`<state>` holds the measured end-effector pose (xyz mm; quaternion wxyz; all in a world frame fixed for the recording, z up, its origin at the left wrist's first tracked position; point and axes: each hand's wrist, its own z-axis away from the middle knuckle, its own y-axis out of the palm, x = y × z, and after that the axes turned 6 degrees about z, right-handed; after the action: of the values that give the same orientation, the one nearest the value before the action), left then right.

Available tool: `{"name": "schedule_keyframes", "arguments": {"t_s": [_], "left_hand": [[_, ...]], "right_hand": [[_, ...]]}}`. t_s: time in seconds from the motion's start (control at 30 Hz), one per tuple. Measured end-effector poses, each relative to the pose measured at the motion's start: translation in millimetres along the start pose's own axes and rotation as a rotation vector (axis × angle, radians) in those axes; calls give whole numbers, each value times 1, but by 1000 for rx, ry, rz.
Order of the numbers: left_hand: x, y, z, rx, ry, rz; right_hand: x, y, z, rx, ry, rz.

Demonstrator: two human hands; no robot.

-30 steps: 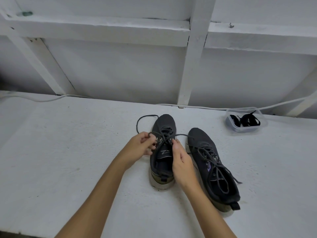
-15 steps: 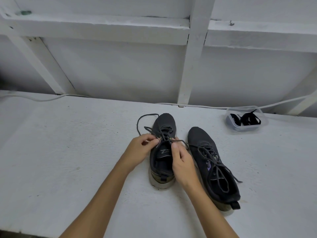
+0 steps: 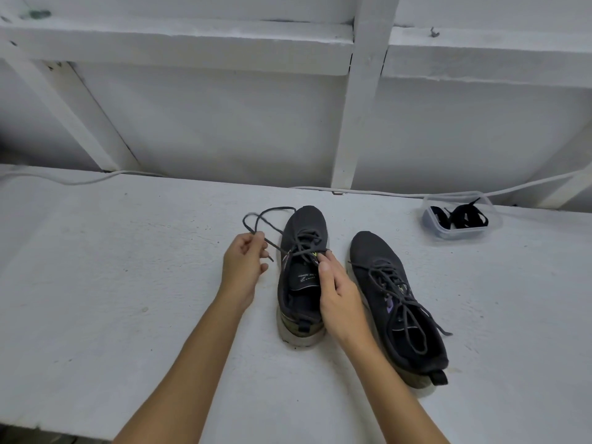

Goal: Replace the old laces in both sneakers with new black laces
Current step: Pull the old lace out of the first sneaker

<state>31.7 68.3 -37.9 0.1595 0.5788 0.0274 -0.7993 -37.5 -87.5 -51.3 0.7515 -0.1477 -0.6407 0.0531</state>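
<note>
Dark grey old lace, half unthreaded, looping out to the left of the left sneaker and pinched in the left hand. Fingers curled together on the lace just left of the shoe's toe, loose tip poking out below the fist. From that pinch, running taut across the upper eyelets to the right side of the tongue. Right hand resting on the right flank of that sneaker, thumb and forefinger closed at the eyelet row where the lace crosses; whether actually gripping the lace or only pressing the shoe's edge, cannot tell. Right sneaker just beside, apart from both hands, heel toward the viewer, its own grey lace loosely threaded with ends trailing over the side. New black laces bundled in a clear plastic tub, well apart at the far right.

All standing on a rough white painted counter. Behind it a white wall with white timber framing: a horizontal rail, an upright post and slanted braces. White cable lying along the back edge of the counter.
</note>
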Motion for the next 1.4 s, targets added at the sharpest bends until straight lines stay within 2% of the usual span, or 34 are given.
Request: {"name": "schedule_keyframes", "arguments": {"t_s": [0.03,0.13,0.17,0.2,0.27,0.37,0.4,0.47,0.57,0.63,0.73,0.87,0.9,0.93,1.03,1.1,1.17,1.3,1.4], "left_hand": [[-1,0,-1,45,-12,-33],[-2,1,5,397,-48,-311],[-2,2,6,450,-27,-378],[-2,1,6,441,15,-415],[-2,1,3,324,96,-377],[-5,0,-1,27,49,23],[-6,-2,-1,-22,29,93],[-7,-7,-1,56,32,-54],[-6,-10,7,371,3,-388],[-4,-9,10,450,-9,-395],[0,-6,8,333,109,-408],[-6,0,-1,-12,39,43],[-6,-2,-4,-30,22,41],[-7,-4,-6,18,6,-44],[-3,-9,1,340,-53,-374],[1,-8,5,412,7,-410],[2,-3,7,333,90,-379],[-3,-1,1,104,-4,-147],[-5,-8,2,170,-5,-355]], "right_hand": [[0,0,0,-2,-7,5],[0,1,0,-2,-14,7],[0,0,0,4,-4,14],[0,0,0,8,-3,22],[0,0,0,9,-5,30],[-1,1,-1,10,16,38],[-2,1,-1,8,25,43],[-3,2,-1,7,38,47],[-1,2,0,2,28,35],[-1,2,1,5,30,31],[-2,1,-1,11,32,41],[-4,2,-2,6,47,68],[-4,1,-1,5,51,65],[-4,1,-1,4,51,63],[-3,2,-1,1,47,57],[-1,2,-1,3,42,47],[-1,1,-1,1,40,40],[-3,2,-2,-3,50,62],[0,1,-2,-3,29,64]]}}
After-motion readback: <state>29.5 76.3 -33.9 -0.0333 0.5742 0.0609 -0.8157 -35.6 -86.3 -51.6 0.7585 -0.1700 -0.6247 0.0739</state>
